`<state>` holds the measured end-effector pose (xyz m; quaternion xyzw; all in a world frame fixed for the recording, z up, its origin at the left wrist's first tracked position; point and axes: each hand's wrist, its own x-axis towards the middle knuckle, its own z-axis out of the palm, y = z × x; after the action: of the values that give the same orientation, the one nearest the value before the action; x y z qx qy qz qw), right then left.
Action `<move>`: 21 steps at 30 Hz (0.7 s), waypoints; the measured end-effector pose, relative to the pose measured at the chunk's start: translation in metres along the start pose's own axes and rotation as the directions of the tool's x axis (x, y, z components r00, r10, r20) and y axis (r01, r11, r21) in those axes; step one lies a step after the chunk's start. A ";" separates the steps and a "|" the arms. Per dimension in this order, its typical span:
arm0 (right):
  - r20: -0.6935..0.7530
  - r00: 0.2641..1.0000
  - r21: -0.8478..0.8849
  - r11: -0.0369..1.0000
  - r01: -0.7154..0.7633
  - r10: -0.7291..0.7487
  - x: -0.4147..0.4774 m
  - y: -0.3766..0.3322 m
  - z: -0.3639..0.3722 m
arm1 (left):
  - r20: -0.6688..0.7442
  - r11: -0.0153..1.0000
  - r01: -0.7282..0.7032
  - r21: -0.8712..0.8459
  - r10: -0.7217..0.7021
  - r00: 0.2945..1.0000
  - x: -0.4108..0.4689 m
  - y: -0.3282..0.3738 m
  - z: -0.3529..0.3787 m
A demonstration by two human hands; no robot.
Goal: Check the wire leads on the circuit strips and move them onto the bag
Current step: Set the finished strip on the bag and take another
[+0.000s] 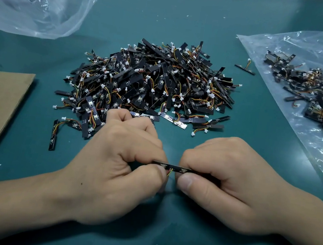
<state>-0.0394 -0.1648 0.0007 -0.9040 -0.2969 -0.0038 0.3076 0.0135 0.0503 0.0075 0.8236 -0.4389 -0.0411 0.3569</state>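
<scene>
Head view, and both hands are down on the near side of the big pile [150, 81] of black circuit strips sitting mid-surface. Left hand [113, 163] and right hand [230, 180] are almost knuckle to knuckle, fingers curled, each pinching one end of a single circuit strip [174, 166] held level between them, just above the teal surface [186, 16]. Short wire leads [170, 172], red and yellow, drop from the strip's middle into the narrow gap between the two thumbs. Whether a thumb actually touches the leads is hard to say.

To the right of the pile, the clear bag [311, 48] lies flat, and a smaller heap of strips [317, 94] is on it, well apart from the hands. One stray strip [244, 69] lies on the bare surface between the pile and that bag's edge. Beyond the pile to the left sits a second clear bag [39, 6], crumpled and puffed up. Left of the pile, a flat piece of brown cardboard [0, 106] runs off the frame. White flecks are scattered on the surface around the pile.
</scene>
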 end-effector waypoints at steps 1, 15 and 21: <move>0.001 1.000 0.005 1.000 0.006 -0.006 0.000 0.000 0.000 | -0.003 1.000 -0.005 -0.009 0.005 1.000 0.000 0.000 -0.001; -0.459 0.746 0.747 0.664 0.030 0.482 0.007 0.016 -0.009 | -0.109 0.992 0.122 -0.021 -0.124 0.986 -0.001 0.008 0.000; -0.355 0.874 0.470 0.872 -0.139 0.331 0.006 0.009 0.002 | -0.072 0.958 0.014 0.286 0.007 0.997 0.012 0.019 0.003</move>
<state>-0.0298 -0.1663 -0.0044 -0.8204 -0.1013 -0.0965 0.5544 0.0067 0.0331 0.0201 0.8683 -0.4256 0.0518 0.2495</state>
